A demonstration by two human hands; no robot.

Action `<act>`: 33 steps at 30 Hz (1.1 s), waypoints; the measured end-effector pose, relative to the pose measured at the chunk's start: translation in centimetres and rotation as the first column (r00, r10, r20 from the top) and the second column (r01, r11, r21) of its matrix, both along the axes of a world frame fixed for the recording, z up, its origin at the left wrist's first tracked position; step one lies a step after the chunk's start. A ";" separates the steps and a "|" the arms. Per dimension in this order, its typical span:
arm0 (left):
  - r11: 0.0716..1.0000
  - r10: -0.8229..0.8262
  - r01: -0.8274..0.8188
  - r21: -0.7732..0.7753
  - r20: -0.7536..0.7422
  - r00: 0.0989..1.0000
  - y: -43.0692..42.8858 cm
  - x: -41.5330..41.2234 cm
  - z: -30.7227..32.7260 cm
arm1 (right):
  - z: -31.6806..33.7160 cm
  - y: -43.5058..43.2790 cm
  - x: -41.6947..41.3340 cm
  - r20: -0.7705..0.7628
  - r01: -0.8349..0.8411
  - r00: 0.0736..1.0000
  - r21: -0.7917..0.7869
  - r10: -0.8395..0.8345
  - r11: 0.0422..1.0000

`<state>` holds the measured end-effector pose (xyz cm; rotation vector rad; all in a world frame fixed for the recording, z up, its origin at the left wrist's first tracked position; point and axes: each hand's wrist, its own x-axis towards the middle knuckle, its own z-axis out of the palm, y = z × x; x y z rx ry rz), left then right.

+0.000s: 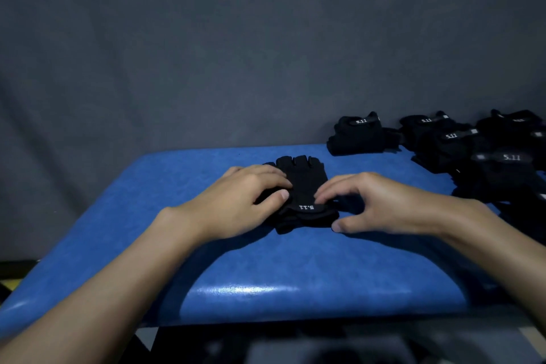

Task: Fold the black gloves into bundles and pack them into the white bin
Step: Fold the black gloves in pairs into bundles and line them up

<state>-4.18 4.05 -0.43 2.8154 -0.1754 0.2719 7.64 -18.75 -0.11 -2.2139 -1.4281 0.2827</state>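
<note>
Beyond the fingertips, backdrop: hanging grey and creased, closing off the room.
Table: lying blue and glossy under the fingers, catching a streak of light along the near edge.
Heap of gloves: lying well to the right of the right fingers, reaching the table's right edge.
Bundle: sitting folded beyond the right fingers, at the far edge.
White bin: not showing anywhere.
Glove: lying flat right beneath the fingertips of both hands, long axis running straight away from the body, stubby finger end far, cuff near.
Left hand: resting on the glove's left half, fingers lying together and pressing the cloth down.
Right hand: arching over the right side, fingertips touching down beside the logo, thumb spread off at the cuff corner, clamping nothing.
Logo: reading upside down between the two sets of fingertips.
Nearer hand: neither, both reaching equally.
Coming move, as a judgement: folding along that long axis, cuff and finger end being brought together.
</note>
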 end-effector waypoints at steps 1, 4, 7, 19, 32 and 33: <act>1.000 -0.020 0.020 -0.001 -0.006 1.000 0.0 -0.3 0.4 | 0.1 0.0 -0.1 0.015 -0.003 1.000 0.005 0.003 1.000; 0.998 -0.046 0.042 -0.039 -0.132 0.990 0.0 -1.1 0.9 | 0.0 0.0 -0.4 0.053 -0.009 0.999 0.031 0.007 0.999; 0.997 -0.066 0.054 -0.061 -0.209 0.976 0.2 -1.4 0.7 | -0.3 0.4 -0.7 0.125 0.019 0.992 0.046 -0.024 0.999; 0.876 -0.036 0.016 -0.482 -0.033 0.999 -0.3 -0.5 -0.2 | 1.0 0.2 -0.5 -0.347 0.208 0.934 0.321 -0.089 0.924; 0.679 0.249 -0.156 -0.717 0.025 0.968 -0.7 1.5 -1.2 | -0.6 2.4 0.7 -0.552 0.415 0.812 0.319 -0.189 0.852; 0.674 0.278 -0.171 -0.718 0.032 0.960 -0.7 1.7 -1.3 | -0.8 2.5 0.9 -0.538 0.439 0.812 0.310 -0.225 0.843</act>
